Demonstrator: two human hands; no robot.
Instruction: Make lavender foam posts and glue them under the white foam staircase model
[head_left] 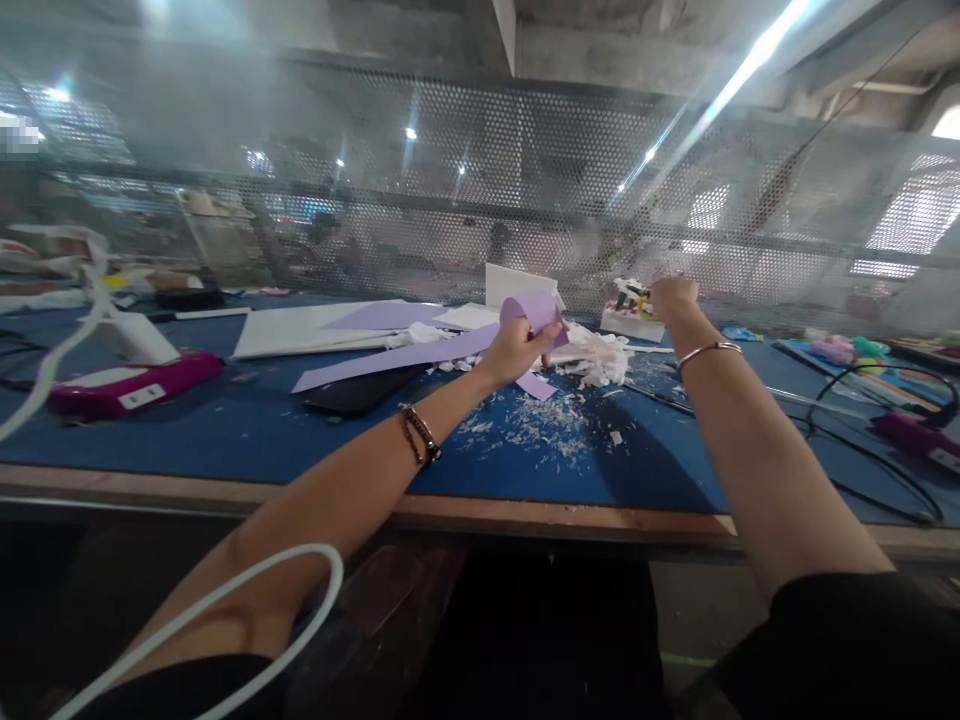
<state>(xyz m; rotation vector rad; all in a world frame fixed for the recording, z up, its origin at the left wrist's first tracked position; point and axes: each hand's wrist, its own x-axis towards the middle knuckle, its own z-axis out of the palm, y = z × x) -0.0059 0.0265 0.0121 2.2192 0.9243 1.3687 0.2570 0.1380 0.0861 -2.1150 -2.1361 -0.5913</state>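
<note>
My left hand [517,350] is closed around a strip of purple paper [532,308]. The strip curls up in a loop above the fingers, and its long flat end stretches left across the table. Farther back on the right, my right hand [673,297] is at a small white box [632,323] with yellow, green and dark red items sticking out of it. Those fingers are curled, beside a yellow piece; what they hold is too small and blurred to make out. A heap of white scraps [596,358] lies between the hands.
Small white clippings [551,430] litter the blue tabletop [277,430]. A black flat object [364,390] lies under the strip, with white sheets [300,328] behind. A magenta power strip [135,385] is at left; black cables [870,460] loop at right. Perforated metal mesh [465,150] stands behind.
</note>
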